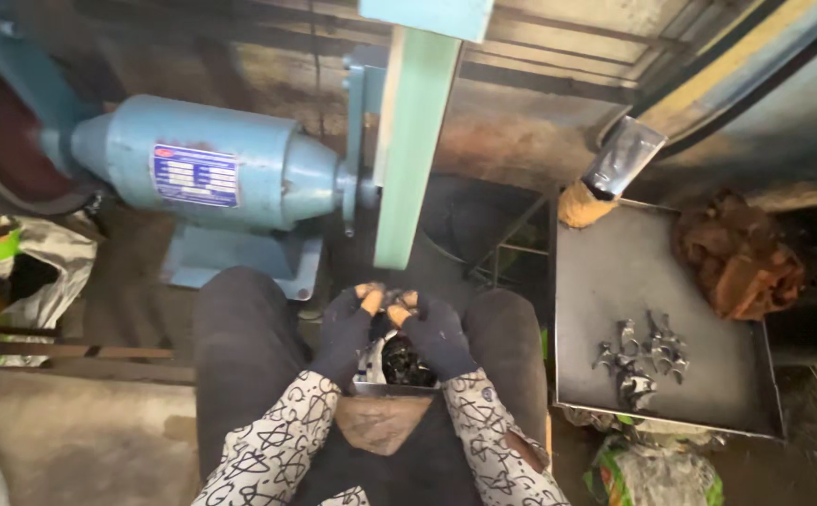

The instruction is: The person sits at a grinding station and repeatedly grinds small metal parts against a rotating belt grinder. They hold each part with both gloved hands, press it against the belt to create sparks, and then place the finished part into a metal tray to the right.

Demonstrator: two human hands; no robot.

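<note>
Head view. A seated person faces a belt grinder: a blue motor (207, 173) fills the upper left of the frame and a pale green sanding belt (411, 141) runs down the upper centre. Both hands wear dark, fingertip-worn gloves and meet at the centre of the frame, just below the belt's lower end. The left hand (348, 328) and the right hand (432, 330) are curled closed, fingertips together, on a small metal piece (385, 298) pinched between them; its shape is too small to tell. The piece is near the belt, and contact cannot be made out. Beneath the hands, between the knees, a metal container (399, 365) holds a dark heap of similar parts. At the right of the frame a flat metal tray (615, 272) carries a small cluster of shiny cast metal parts (641, 361), with a brown rag (738, 253) at its upper right corner. Judged from this layout, few pieces are set on the tray and many remain in the container, so the work appears to be at an early stage.
</note>
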